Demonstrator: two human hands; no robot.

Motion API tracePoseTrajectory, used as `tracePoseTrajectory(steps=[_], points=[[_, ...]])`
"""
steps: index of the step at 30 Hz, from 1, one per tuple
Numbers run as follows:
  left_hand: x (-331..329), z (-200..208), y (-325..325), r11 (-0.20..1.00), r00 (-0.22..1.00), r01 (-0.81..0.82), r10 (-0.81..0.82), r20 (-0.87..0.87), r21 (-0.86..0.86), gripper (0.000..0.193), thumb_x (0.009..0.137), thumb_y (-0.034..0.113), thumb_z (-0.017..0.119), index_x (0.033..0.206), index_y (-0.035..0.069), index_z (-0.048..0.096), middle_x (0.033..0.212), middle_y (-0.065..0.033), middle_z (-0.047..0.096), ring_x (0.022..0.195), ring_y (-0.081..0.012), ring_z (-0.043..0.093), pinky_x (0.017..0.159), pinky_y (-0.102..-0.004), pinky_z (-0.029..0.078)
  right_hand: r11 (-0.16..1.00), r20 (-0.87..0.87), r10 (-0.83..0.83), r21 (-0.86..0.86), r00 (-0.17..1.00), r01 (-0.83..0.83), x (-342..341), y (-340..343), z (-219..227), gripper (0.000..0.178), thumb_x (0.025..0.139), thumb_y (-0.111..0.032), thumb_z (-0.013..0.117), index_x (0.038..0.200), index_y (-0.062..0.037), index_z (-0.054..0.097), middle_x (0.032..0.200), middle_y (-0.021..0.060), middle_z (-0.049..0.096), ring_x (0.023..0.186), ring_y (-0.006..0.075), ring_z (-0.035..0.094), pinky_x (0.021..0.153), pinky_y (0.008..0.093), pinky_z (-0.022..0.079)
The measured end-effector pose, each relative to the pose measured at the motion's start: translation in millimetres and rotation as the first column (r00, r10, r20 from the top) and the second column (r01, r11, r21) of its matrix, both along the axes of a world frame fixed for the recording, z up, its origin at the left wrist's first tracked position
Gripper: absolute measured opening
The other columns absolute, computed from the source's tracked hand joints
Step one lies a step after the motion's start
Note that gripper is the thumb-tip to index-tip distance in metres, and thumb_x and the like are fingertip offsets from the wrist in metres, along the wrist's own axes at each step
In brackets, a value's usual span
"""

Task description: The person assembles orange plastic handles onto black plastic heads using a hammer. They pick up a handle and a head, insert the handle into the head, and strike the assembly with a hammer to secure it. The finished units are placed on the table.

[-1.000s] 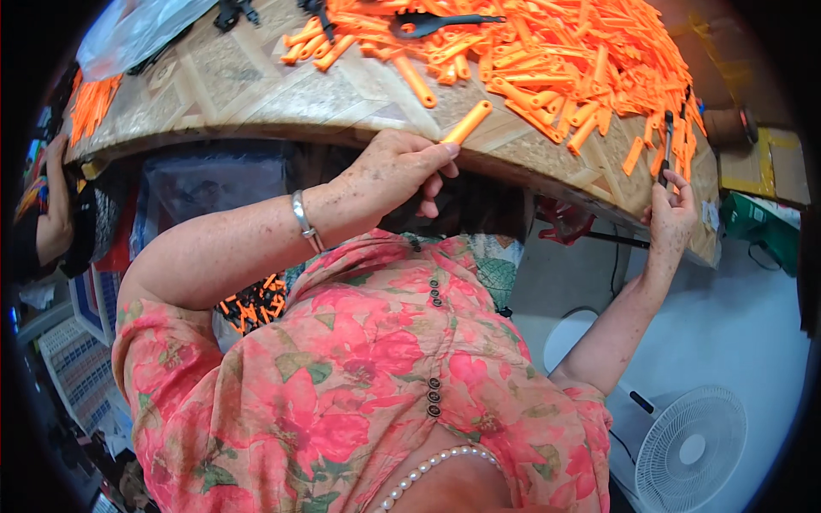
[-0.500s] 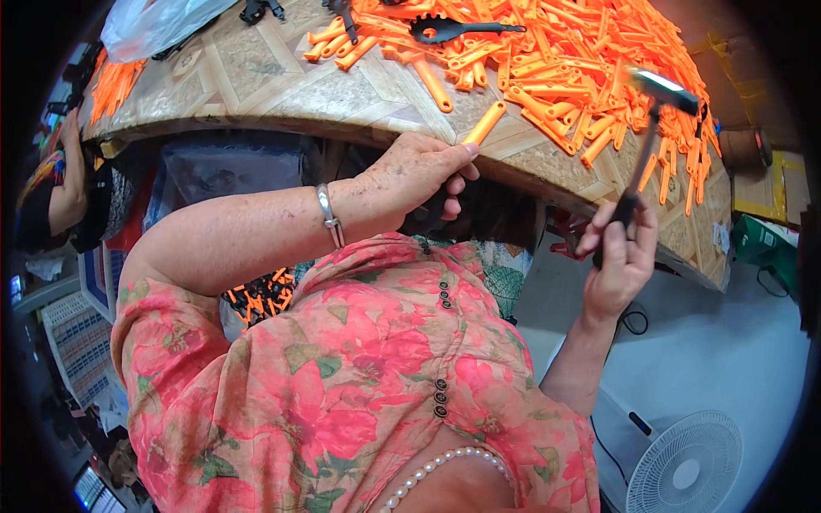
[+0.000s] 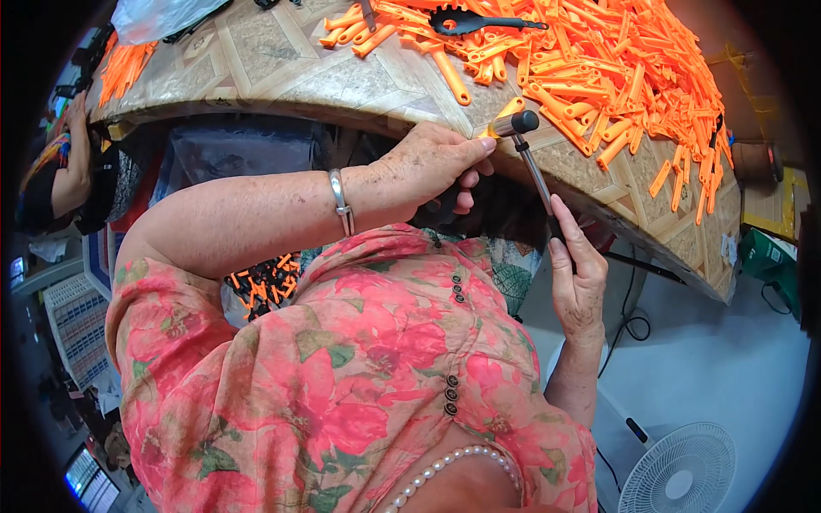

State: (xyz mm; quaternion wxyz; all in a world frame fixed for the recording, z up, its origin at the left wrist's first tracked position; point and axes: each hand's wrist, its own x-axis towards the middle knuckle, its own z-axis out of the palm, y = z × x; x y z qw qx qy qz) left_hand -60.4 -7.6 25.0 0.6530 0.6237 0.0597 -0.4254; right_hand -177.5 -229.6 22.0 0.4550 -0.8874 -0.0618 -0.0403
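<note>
Orange handle (image 3: pixel 513 106) was held at the table's (image 3: pixel 299 60) near edge, gripped by the left hand (image 3: pixel 440 171): thumb on top, other fingers curled under, far end pointed in toward the tabletop. Hammer (image 3: pixel 534 173) was gripped in the right hand (image 3: pixel 580 274) by its dark lower end, just off the same table edge, right of the left hand. Its head was seen across the handle, just beside the left thumb; whether contact was made could not be told. Space under the left palm, below the table edge, was too dark to read. Big pile of orange handles (image 3: pixel 616 77) was spread over the table's right part. Black toothed utensil (image 3: pixel 479 20) was laid at the table's far side, against the pile. Small orange bundle (image 3: pixel 126 68) was seen at the table's left end, near a plastic bag (image 3: pixel 162 17).
</note>
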Motion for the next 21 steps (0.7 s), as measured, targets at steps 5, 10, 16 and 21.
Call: tracePoseTrajectory(steps=[5,10,16,21], points=[[-5,-4,2,0.994,0.998,-0.055,0.055,-0.002,-0.091,0.029,0.099,0.025,0.053,0.098,-0.003,0.063,0.071,0.0004,0.056,0.059,-0.0106,0.057,0.061,-0.0244,0.051,1.000,0.046,0.017,-0.014,0.999,-0.017,2,0,-5,0.047,0.089,0.006,0.054,0.134,-0.0095,0.055,0.121,0.0135,0.065,0.106,0.0197,0.064,0.085,0.0282,0.050],[-2,3,3,0.994,0.994,-0.090,0.085,-0.075,-0.060,0.025,0.098,0.019,0.051,0.097,-0.002,0.063,0.072,-0.0006,0.059,0.061,-0.0121,0.060,0.060,-0.0257,0.053,1.000,0.061,0.001,-0.021,0.998,0.000,2,2,0,0.048,0.088,0.007,0.054,0.133,-0.0092,0.056,0.116,0.0122,0.066,0.096,0.0182,0.065,0.081,0.0271,0.050],[-3,8,0,0.994,0.991,-0.113,0.111,-0.079,-0.015,0.024,0.098,0.017,0.050,0.094,-0.002,0.063,0.070,-0.0007,0.059,0.060,-0.0129,0.060,0.059,-0.0255,0.053,0.996,0.188,0.034,-0.090,0.982,-0.018,2,1,-5,0.052,0.085,0.010,0.056,0.132,-0.0112,0.058,0.095,0.0104,0.065,0.074,0.0179,0.060,0.069,0.0270,0.048],[-3,10,-2,0.992,0.988,-0.130,0.128,-0.084,-0.009,0.024,0.098,0.017,0.049,0.093,-0.002,0.063,0.070,-0.0012,0.059,0.060,-0.0132,0.060,0.058,-0.0256,0.053,0.991,0.154,0.033,-0.132,0.987,-0.013,6,3,-3,0.054,0.084,0.011,0.056,0.132,-0.0128,0.058,0.082,0.0097,0.060,0.066,0.0196,0.056,0.062,0.0271,0.046]])
